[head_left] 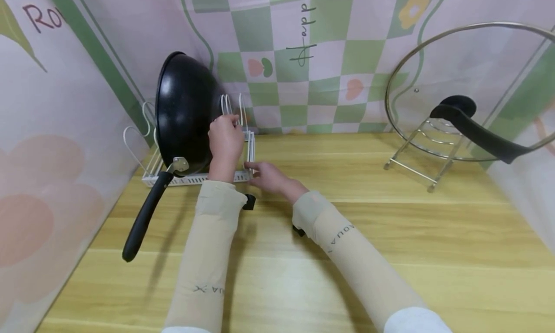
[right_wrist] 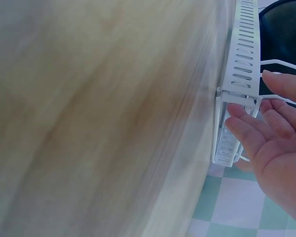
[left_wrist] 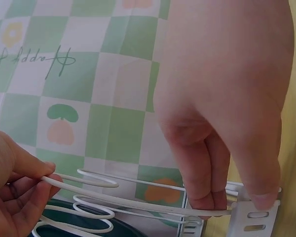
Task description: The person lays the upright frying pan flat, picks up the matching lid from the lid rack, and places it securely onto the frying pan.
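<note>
A white pan rack [head_left: 191, 180] with wire loops and a slotted base stands at the left, against the wall. A black wok [head_left: 184, 106] stands on edge in it, its handle [head_left: 147, 215] jutting toward me. My left hand [head_left: 226, 142] pinches the top of a wire loop [left_wrist: 113, 198] just right of the wok. At the rack's right end, my right hand [head_left: 274, 179] grips the base, its thumb on the slotted end piece [left_wrist: 251, 219] and its fingers by the foot of the loop. In the right wrist view, the fingers [right_wrist: 246, 131] touch that end.
To the right, a glass lid [head_left: 416, 89] with a metal rim and black handle leans on a small metal stand [head_left: 412, 165]. A wooden tabletop [head_left: 347, 179] lies under everything. Patterned cloth [head_left: 329, 77] covers the walls behind and at both sides.
</note>
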A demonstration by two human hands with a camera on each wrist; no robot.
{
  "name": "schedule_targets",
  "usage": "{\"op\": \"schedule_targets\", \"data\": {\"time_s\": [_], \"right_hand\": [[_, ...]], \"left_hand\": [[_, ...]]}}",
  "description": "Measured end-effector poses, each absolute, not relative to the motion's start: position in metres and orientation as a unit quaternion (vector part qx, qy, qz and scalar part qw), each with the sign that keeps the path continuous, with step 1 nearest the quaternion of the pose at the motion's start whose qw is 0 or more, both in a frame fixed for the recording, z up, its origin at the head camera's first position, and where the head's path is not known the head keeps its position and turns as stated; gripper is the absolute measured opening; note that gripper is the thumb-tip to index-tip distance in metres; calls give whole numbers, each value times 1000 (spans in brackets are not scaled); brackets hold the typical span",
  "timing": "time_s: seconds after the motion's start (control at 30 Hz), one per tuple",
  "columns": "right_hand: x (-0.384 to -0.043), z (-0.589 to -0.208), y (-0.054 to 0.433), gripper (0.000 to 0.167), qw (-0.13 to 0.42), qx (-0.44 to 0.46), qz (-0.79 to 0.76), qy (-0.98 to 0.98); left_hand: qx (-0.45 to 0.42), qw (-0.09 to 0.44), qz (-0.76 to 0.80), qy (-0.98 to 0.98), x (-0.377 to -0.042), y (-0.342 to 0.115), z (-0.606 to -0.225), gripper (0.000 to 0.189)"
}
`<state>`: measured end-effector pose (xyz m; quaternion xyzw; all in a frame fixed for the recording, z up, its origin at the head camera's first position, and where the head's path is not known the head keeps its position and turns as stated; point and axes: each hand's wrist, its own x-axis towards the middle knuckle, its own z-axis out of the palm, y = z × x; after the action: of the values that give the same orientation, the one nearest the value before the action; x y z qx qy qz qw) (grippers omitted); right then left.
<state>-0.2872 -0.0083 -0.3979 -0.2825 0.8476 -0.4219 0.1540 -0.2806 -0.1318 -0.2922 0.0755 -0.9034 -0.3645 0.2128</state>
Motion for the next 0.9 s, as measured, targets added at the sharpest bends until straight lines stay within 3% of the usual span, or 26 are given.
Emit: {"op": "schedule_targets", "data": {"time_s": [0.9], "right_hand": [[-293, -395, 4, 52, 144, -301, -405, 852]], "left_hand": [[67, 216, -363, -904, -278, -122, -293, 30]]}}
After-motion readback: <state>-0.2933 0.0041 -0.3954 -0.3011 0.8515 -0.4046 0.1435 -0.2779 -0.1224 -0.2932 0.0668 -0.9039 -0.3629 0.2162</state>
